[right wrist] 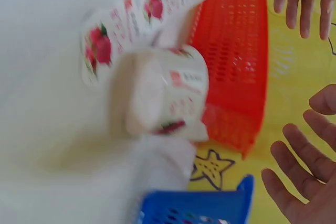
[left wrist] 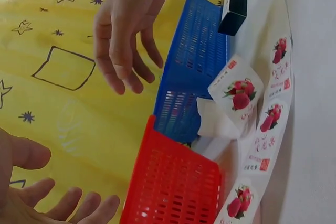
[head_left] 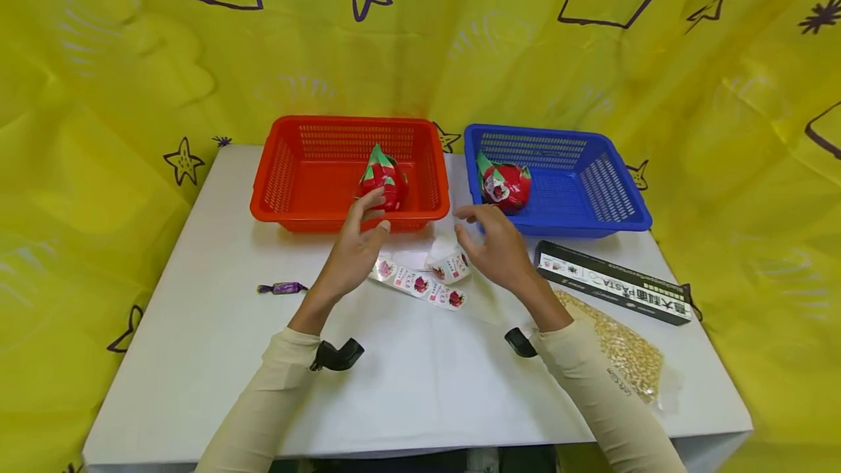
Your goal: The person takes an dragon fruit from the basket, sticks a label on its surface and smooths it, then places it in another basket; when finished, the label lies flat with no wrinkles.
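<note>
Yellow sheet with dark drawn stars and squares behind the red basket; white worktop beneath it. Inside the red basket, toward its right end, a shiny red dragon fruit with green tips. Across a narrow gap to the right of the red basket, a blue basket, with a second dragon fruit bearing a pale label, lying in the end nearest the red one.

Both hands raised. Left hand by the red basket's front rim, fingers spread and gently bent, overlapping the first dragon fruit in the head view, yet clear of the basket in the right wrist view. Right hand off the red basket's front right corner, fingers likewise parted and loosely bent.

Just in front of the red basket, between the two wrists, a strip of stickers printed with dragon fruit, its curled roll alongside. Forward and left of the red basket, a purple wrapped candy. Well to its right and forward, a black pasta box, and closer to the worktop's front edge, a clear bag of yellow kernels, partly under a cream sleeve.
</note>
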`<state>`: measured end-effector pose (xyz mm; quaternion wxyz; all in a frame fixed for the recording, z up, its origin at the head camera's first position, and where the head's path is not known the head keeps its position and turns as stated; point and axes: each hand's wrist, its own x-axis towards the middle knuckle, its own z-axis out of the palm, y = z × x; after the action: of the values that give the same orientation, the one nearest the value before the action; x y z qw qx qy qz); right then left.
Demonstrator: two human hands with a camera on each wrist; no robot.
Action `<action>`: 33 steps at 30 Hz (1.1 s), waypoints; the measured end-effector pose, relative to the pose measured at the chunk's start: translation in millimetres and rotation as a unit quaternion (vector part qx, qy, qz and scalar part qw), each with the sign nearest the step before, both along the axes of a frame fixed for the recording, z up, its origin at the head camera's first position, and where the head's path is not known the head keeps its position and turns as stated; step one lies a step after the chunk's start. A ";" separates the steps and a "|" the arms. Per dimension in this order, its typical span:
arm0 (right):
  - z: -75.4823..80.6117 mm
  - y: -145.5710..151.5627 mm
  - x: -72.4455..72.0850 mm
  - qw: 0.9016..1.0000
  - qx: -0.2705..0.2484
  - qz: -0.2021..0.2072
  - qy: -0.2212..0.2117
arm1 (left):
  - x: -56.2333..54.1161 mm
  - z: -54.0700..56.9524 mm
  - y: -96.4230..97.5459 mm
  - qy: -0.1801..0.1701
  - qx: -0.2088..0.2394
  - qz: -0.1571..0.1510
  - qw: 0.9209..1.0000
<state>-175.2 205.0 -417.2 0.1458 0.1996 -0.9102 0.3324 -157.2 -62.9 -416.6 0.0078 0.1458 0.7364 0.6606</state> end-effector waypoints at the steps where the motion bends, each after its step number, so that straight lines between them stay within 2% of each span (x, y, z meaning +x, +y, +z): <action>1: -3.1 -2.5 0.3 1.000 -0.006 -0.003 -0.010 | -0.2 -0.6 -1.3 -0.001 -0.001 0.002 1.000; 4: -10.3 -10.0 -0.7 0.998 -0.036 -0.014 -0.049 | -1.6 -1.3 -4.9 0.000 -0.002 0.013 1.000; 7: -14.8 -17.0 -4.8 0.991 -0.080 -0.029 -0.103 | -5.5 -0.2 -8.2 0.006 0.000 0.021 1.000; 12: -21.5 -27.3 -17.7 0.970 -0.143 -0.063 -0.188 | -16.7 3.2 -11.6 0.005 -0.004 0.030 1.000; 15: -25.5 -33.4 -26.9 0.956 -0.182 -0.072 -0.220 | -24.8 5.9 -12.0 0.002 -0.009 0.037 0.999; 19: -28.9 -42.4 -37.8 0.940 -0.238 -0.065 -0.235 | -38.1 10.8 -10.0 -0.003 -0.026 0.042 0.999; 23: -30.9 -49.7 -46.5 0.926 -0.292 -0.053 -0.232 | -58.1 15.2 -5.1 -0.005 -0.049 0.049 0.998; 29: -36.9 -55.8 -49.3 0.920 -0.314 -0.064 -0.226 | -91.6 20.2 1.5 -0.016 -0.087 0.068 0.994; 33: -40.6 -58.1 -48.1 0.915 -0.320 -0.070 -0.233 | -108.9 26.1 4.9 -0.061 -0.147 0.060 0.985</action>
<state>-223.3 146.8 -457.8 0.0086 -0.0053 -0.7747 0.6322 -266.1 -58.0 -390.5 0.0338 0.0581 0.8310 0.5523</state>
